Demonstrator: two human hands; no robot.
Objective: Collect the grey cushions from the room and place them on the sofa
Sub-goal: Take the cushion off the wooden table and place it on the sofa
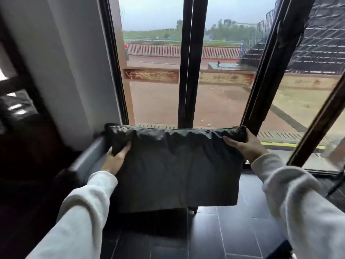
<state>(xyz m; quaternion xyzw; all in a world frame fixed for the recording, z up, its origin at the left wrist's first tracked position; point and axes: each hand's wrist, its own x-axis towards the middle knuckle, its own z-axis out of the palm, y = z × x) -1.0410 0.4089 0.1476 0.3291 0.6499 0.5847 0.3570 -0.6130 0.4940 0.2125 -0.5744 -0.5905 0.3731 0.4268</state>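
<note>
A dark grey rectangular cushion [177,169] hangs upright in front of me, held up off the floor by its two upper corners. My left hand [116,157] grips the upper left corner, thumb on the front face. My right hand [244,144] grips the upper right corner. Both arms wear pale sleeves. A grey padded edge [89,157], possibly part of a seat, shows just left of the cushion and is partly hidden by it.
Tall dark-framed windows [186,71] stand right behind the cushion, looking onto wet ground outside. A white wall section [61,71] rises at the left beside dark furniture [28,156]. Dark floor tiles [233,230] spread below. A black cable [337,182] hangs at the right edge.
</note>
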